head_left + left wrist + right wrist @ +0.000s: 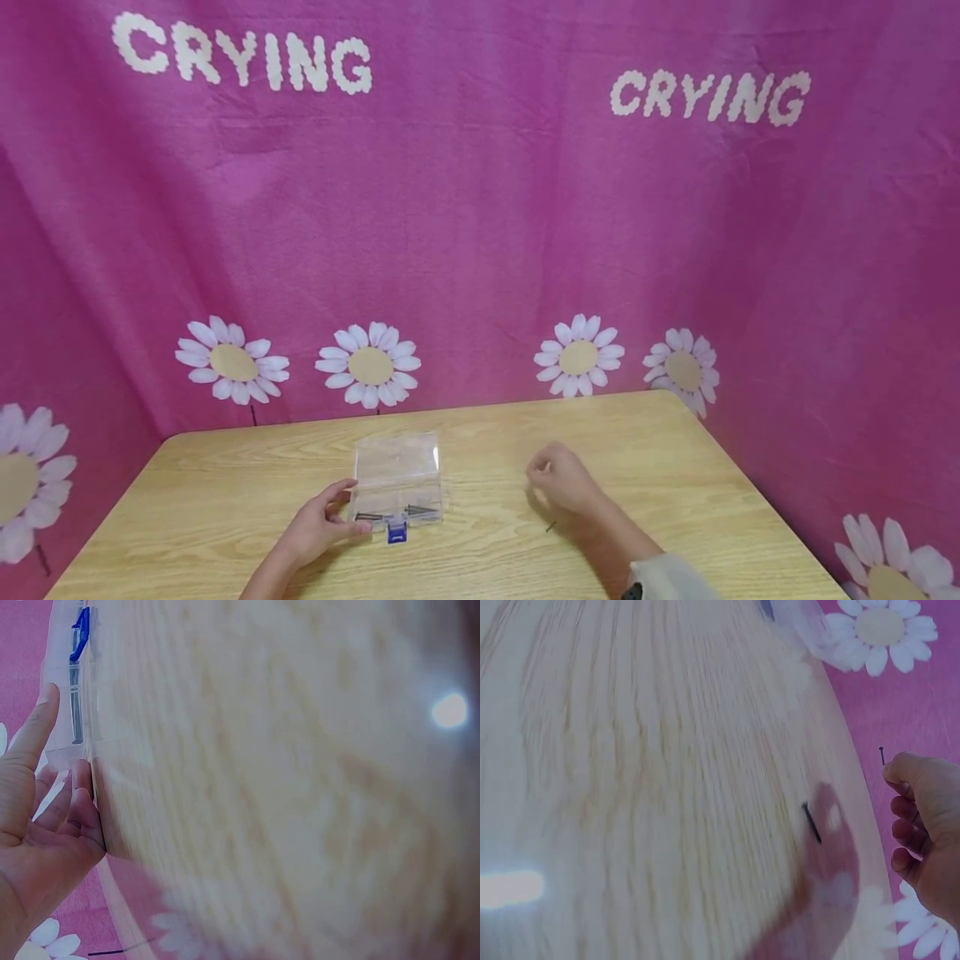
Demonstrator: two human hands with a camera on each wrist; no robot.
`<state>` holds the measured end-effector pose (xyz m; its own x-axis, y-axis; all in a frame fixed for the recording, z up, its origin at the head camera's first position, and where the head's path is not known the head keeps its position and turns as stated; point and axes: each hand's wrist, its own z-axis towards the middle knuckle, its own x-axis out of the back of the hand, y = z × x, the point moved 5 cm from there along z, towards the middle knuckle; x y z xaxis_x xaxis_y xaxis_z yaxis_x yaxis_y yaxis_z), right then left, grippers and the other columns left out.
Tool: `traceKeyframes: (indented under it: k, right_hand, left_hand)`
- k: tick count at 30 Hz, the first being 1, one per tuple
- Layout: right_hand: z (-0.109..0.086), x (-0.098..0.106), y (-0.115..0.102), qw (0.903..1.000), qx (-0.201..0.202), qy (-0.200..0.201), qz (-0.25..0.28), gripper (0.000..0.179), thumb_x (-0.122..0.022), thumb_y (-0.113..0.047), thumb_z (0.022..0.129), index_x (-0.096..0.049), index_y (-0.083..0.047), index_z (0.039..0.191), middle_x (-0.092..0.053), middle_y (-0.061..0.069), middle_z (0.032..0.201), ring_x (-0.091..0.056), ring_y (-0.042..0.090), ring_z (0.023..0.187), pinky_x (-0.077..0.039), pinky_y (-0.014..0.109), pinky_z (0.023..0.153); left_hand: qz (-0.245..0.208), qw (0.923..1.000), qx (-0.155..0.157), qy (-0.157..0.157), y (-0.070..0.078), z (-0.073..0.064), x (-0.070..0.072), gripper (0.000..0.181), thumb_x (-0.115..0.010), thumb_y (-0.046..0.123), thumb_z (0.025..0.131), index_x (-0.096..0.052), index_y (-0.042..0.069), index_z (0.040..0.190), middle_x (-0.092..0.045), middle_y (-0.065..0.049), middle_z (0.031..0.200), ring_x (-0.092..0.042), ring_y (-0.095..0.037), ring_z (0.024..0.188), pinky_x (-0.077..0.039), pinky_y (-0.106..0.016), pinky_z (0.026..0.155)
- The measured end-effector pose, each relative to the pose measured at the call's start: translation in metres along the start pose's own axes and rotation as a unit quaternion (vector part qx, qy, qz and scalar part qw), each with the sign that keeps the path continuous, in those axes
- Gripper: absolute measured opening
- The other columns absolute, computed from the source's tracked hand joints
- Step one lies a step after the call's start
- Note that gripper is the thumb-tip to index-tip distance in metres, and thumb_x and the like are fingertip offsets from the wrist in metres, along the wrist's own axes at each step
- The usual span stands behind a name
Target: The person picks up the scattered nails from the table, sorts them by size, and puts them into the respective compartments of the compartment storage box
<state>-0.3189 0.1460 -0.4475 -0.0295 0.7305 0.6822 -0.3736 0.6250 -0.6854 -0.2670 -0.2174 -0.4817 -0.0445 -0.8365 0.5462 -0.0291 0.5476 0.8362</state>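
A clear plastic box (397, 460) stands with its lid raised on the table, left of centre, a blue latch (397, 532) at its front. Dark nails (422, 510) lie in its front compartments. My left hand (318, 527) holds the box at its left side, thumb at the front corner and fingers along the side. To the right, above the table, my right hand (564, 479) pinches a small dark nail (882, 754) between thumb and index finger, its head pointing up in the right wrist view. Another nail (551, 526) lies on the table beneath this hand.
The light wooden table (480, 567) has rounded far corners. A pink curtain (480, 250) with white flowers and lettering hangs behind it and along both sides.
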Motion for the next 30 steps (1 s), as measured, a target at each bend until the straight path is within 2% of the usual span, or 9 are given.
traceKeyframes:
  k: [3, 7, 9, 14, 16, 19, 20, 23, 30]
  right_hand:
    - [0.003, -0.004, -0.008, 0.9998, 0.020, -0.004, 0.001, 0.009, -0.060, -0.005, 0.078, -0.069, -0.003, 0.078, -0.063, 0.005, 0.081, -0.051, 0.012, 0.076, -0.044, 0.027, 0.071]
    - [0.009, -0.013, -0.016, 0.9985, 0.051, -0.021, -0.003, 0.012, -0.058, -0.003, 0.076, -0.070, -0.001, 0.075, -0.064, 0.002, 0.073, -0.045, 0.005, 0.064, -0.042, 0.023, 0.064]
    - [0.012, -0.019, -0.019, 0.9976, 0.056, -0.040, 0.003, 0.015, -0.056, -0.002, 0.075, -0.066, 0.002, 0.065, -0.054, -0.002, 0.060, -0.036, 0.003, 0.053, -0.038, 0.020, 0.057]
    - [0.018, -0.029, -0.031, 0.9971, 0.057, -0.051, 0.005, 0.016, -0.056, -0.001, 0.075, -0.063, 0.001, 0.060, -0.049, -0.004, 0.057, -0.032, 0.003, 0.049, -0.034, 0.019, 0.055]
    - [0.020, -0.033, -0.037, 0.9970, 0.065, -0.041, 0.004, 0.013, -0.057, -0.001, 0.075, -0.069, 0.000, 0.069, -0.061, 0.000, 0.067, -0.039, 0.004, 0.054, -0.039, 0.021, 0.060]
    - [0.022, -0.040, -0.045, 0.9962, 0.074, -0.045, 0.004, 0.012, -0.058, -0.002, 0.077, -0.069, 0.001, 0.072, -0.064, 0.002, 0.071, -0.043, 0.006, 0.060, -0.041, 0.023, 0.064]
    - [0.022, -0.042, -0.047, 0.9963, 0.073, -0.044, 0.006, 0.012, -0.060, -0.003, 0.078, -0.071, 0.000, 0.078, -0.067, 0.005, 0.079, -0.048, 0.008, 0.067, -0.043, 0.026, 0.070]
    - [0.023, -0.051, -0.051, 0.9964, 0.057, -0.057, 0.024, 0.010, -0.060, -0.005, 0.078, -0.070, -0.001, 0.080, -0.064, 0.006, 0.081, -0.049, 0.012, 0.077, -0.043, 0.030, 0.074]
    - [0.027, -0.068, -0.060, 0.9953, 0.057, -0.075, 0.025, 0.012, -0.060, -0.008, 0.081, -0.070, -0.002, 0.081, -0.060, 0.002, 0.080, -0.048, 0.012, 0.079, -0.041, 0.028, 0.074]
  left_hand:
    - [0.001, 1.0000, 0.000, -0.001, 0.001, 0.000, 0.000, 0.083, -0.084, 0.029, 0.066, -0.046, 0.005, 0.135, -0.052, -0.028, 0.127, -0.057, -0.014, 0.081, -0.047, -0.030, 0.075]
    - [0.001, 1.0000, -0.001, -0.001, 0.001, -0.001, 0.000, 0.083, -0.084, 0.030, 0.065, -0.046, 0.005, 0.134, -0.052, -0.027, 0.127, -0.057, -0.014, 0.081, -0.047, -0.031, 0.076]
    - [0.001, 1.0000, -0.002, -0.001, 0.002, -0.001, 0.000, 0.083, -0.084, 0.030, 0.065, -0.046, 0.004, 0.134, -0.053, -0.027, 0.126, -0.057, -0.014, 0.081, -0.047, -0.030, 0.075]
    - [0.005, 1.0000, -0.002, 0.003, 0.002, -0.001, 0.001, 0.082, -0.084, 0.030, 0.065, -0.047, 0.004, 0.134, -0.054, -0.026, 0.125, -0.056, -0.014, 0.081, -0.047, -0.030, 0.074]
    - [0.002, 1.0000, -0.004, 0.003, 0.003, -0.002, 0.001, 0.081, -0.084, 0.028, 0.066, -0.047, 0.004, 0.134, -0.053, -0.027, 0.125, -0.057, -0.015, 0.082, -0.047, -0.031, 0.075]
    - [-0.002, 1.0000, -0.007, 0.002, 0.004, -0.002, 0.001, 0.079, -0.084, 0.024, 0.068, -0.046, 0.003, 0.134, -0.053, -0.027, 0.126, -0.057, -0.016, 0.083, -0.048, -0.033, 0.077]
    - [-0.004, 1.0000, -0.008, 0.001, 0.004, -0.003, 0.001, 0.078, -0.083, 0.022, 0.068, -0.046, 0.003, 0.134, -0.053, -0.027, 0.126, -0.058, -0.016, 0.083, -0.048, -0.033, 0.078]
    - [-0.007, 1.0000, -0.006, 0.003, 0.004, -0.002, 0.001, 0.079, -0.084, 0.022, 0.067, -0.046, 0.003, 0.134, -0.053, -0.027, 0.126, -0.057, -0.016, 0.083, -0.048, -0.032, 0.078]
    - [-0.005, 1.0000, -0.003, 0.004, 0.005, -0.003, 0.001, 0.079, -0.084, 0.023, 0.067, -0.047, 0.005, 0.134, -0.053, -0.026, 0.127, -0.057, -0.015, 0.083, -0.047, -0.033, 0.078]
